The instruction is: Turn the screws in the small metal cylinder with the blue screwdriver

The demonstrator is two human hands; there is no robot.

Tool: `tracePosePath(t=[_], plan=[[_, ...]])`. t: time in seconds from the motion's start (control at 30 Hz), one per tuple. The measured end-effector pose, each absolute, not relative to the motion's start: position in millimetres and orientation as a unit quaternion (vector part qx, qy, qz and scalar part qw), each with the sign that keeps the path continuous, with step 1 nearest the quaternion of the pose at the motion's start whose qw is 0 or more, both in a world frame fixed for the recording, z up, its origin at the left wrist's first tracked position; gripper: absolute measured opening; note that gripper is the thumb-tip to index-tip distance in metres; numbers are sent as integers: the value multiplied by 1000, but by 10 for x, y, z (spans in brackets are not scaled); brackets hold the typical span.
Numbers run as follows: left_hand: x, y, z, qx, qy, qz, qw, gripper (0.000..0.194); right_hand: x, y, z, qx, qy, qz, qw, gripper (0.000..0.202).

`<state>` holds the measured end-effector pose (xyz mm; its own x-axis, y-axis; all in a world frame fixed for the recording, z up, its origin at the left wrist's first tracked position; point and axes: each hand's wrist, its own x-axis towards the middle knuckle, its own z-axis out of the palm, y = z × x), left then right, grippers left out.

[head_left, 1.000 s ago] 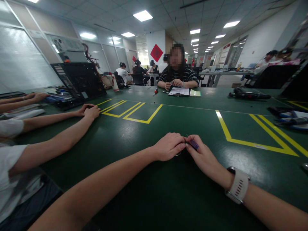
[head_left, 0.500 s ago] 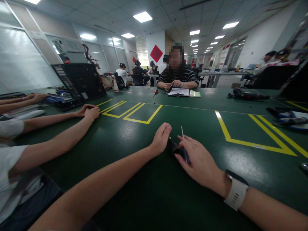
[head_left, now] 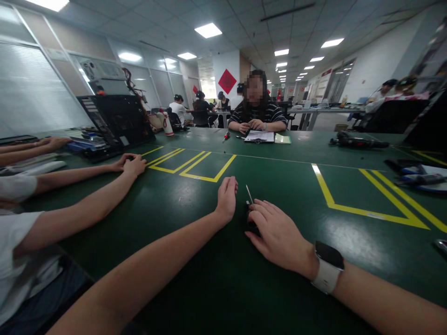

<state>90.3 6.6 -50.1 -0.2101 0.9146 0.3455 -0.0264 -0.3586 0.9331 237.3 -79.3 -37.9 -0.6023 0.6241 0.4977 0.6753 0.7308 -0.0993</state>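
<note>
My right hand point(head_left: 279, 232) is closed around a screwdriver point(head_left: 249, 194), whose thin metal shaft sticks up and leans left. Its handle is hidden behind my fingers. Beneath the same hand lies a small black part point(head_left: 250, 224) with a pale metal tip, perhaps a plug; the hand covers much of it. To the left, a short gap away from the black part, my left hand point(head_left: 226, 200) rests above the table with its fingers curled and pressed together. Whatever those fingers hold, if anything, is out of sight.
Yellow tape outlines point(head_left: 209, 178) mark the green table point(head_left: 195, 298). At left, another person's hands point(head_left: 132, 164) hold something dark. Across sits a person point(head_left: 256, 111) behind a clipboard point(head_left: 260, 136), with a red screwdriver point(head_left: 226, 136) nearby. A black tool point(head_left: 358, 139) lies at right.
My left hand has shifted a little left, away from the black part. My right hand has moved left and turned over the black part, the screwdriver shaft now leaning further left.
</note>
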Motion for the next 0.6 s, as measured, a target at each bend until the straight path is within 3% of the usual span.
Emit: tracePosePath(t=[0.27,0.6], plan=[[899,59,-490,507,435,646,368,29,2245,-713,-373,-350,-899,-25,264,19],[885,91,-525,511,445,629,382,28,2260,-632,-376,-346,-916,-24,204,15]])
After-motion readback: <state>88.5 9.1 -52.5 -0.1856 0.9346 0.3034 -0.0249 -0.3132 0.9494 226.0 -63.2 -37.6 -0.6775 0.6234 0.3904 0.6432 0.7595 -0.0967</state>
